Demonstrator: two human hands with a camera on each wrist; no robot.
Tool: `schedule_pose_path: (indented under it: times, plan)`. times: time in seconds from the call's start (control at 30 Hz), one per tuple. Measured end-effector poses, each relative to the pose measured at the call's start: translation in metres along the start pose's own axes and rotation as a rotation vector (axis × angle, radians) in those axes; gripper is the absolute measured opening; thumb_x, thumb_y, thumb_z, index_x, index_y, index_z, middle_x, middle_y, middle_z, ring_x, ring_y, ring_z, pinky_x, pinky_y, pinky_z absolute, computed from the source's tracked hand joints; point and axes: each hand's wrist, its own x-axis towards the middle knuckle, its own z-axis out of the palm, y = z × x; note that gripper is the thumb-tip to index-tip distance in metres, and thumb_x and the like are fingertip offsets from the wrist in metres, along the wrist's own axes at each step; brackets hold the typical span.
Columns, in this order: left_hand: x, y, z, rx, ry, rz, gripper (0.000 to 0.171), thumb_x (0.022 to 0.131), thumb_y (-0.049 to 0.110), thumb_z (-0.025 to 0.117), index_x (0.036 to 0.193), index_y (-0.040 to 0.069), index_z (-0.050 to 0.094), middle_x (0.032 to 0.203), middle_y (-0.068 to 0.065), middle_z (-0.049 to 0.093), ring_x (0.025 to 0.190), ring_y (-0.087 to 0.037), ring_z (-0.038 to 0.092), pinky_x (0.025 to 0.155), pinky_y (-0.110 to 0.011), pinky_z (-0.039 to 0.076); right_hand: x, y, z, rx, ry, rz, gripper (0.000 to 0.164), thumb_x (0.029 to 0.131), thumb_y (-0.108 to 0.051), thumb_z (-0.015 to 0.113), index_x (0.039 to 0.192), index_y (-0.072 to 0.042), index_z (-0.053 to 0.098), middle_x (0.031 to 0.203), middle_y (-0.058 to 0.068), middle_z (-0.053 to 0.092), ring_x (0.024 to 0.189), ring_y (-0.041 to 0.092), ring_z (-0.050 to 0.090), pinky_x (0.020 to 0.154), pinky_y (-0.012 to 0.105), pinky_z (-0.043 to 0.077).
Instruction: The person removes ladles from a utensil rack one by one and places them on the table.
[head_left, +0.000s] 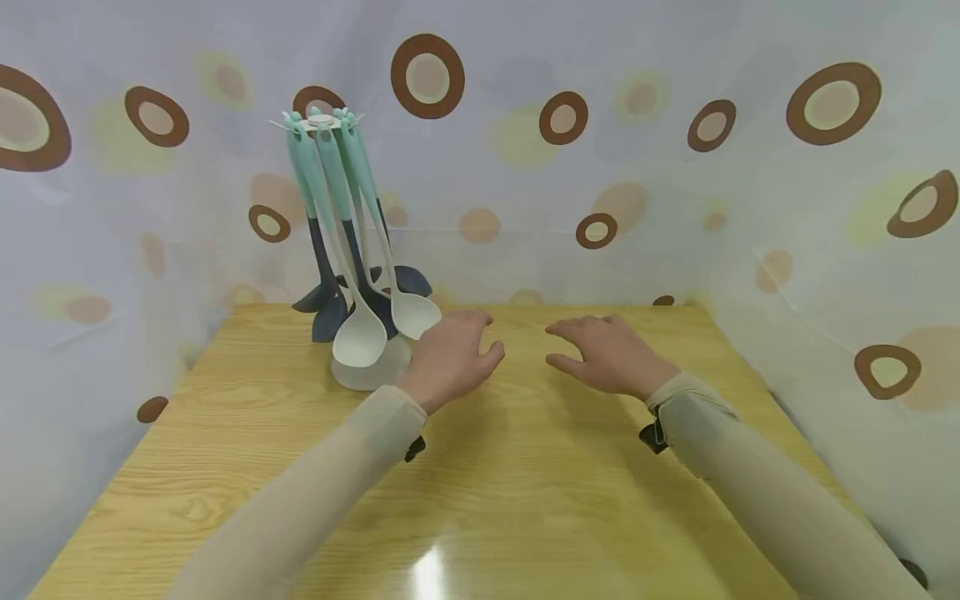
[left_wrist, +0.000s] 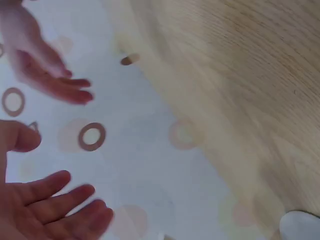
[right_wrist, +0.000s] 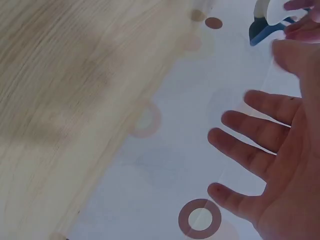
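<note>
My left hand hovers over the table with fingers loosely extended, holding nothing. It is just right of a utensil stand with a white base. Several utensils with mint-green handles hang from the top of the stand. At the front are a white ladle and a white spoon; dark blue heads, one a turner-like shape, show behind. My right hand is to the right, above the table, its fingers spread apart in the right wrist view, palm bare. A gap separates the two hands.
The wooden table has a light wood-grain top. A pale curtain with brown ring patterns stands along the back and both sides. Dark straps circle the wrists over beige sleeves.
</note>
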Motion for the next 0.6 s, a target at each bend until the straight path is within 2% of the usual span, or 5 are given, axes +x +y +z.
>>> schedule_pose_path:
  times: [0.13,0.23,0.33,0.43,0.6]
  plan:
    - [-0.023,-0.006,-0.022,-0.100,0.264,0.089,0.025,0.097,0.028,0.056,0.111,0.014,0.072,0.110,-0.001,0.074,0.101,-0.020,0.068,0.084,-0.038,0.056,-0.003,-0.010,0.002,0.036,0.014,-0.057,0.038,0.101,-0.040,0.058,0.130,-0.017,0.067,0.130,0.006,0.069,0.119,0.029,0.065,0.099,0.058,0.046]
    - [-0.039,-0.020,-0.036,-0.140,0.476,0.163,0.016,0.094,0.019,0.059,0.098,0.013,0.073,0.094,0.000,0.073,0.087,-0.018,0.068,0.075,-0.035,0.055,-0.004,-0.017,0.004,0.080,0.021,-0.095,0.032,0.101,-0.035,0.059,0.126,-0.017,0.070,0.121,0.002,0.072,0.108,0.023,0.070,0.094,0.051,0.051]
    - [-0.049,-0.039,-0.049,-0.180,0.630,0.172,0.013,0.093,0.014,0.059,0.094,0.009,0.071,0.087,-0.004,0.071,0.078,-0.018,0.065,0.069,-0.034,0.054,-0.005,-0.023,0.007,0.124,0.001,-0.117,0.030,0.101,-0.032,0.059,0.125,-0.017,0.070,0.116,-0.002,0.073,0.100,0.017,0.070,0.087,0.043,0.054]
    - [-0.054,-0.062,-0.061,-0.243,0.705,0.112,0.013,0.094,0.012,0.058,0.095,0.005,0.070,0.087,-0.007,0.070,0.076,-0.019,0.064,0.069,-0.036,0.054,-0.006,-0.029,0.007,0.155,-0.030,-0.127,0.030,0.102,-0.031,0.058,0.125,-0.017,0.069,0.115,-0.002,0.073,0.099,0.016,0.068,0.085,0.041,0.055]
    - [-0.047,-0.101,-0.076,-0.360,0.758,-0.083,0.016,0.096,0.010,0.056,0.104,0.001,0.066,0.099,-0.012,0.067,0.089,-0.023,0.062,0.081,-0.040,0.054,-0.008,-0.036,0.006,0.179,-0.045,-0.128,0.031,0.102,-0.032,0.057,0.128,-0.016,0.068,0.122,0.000,0.071,0.099,0.016,0.068,0.086,0.041,0.054]
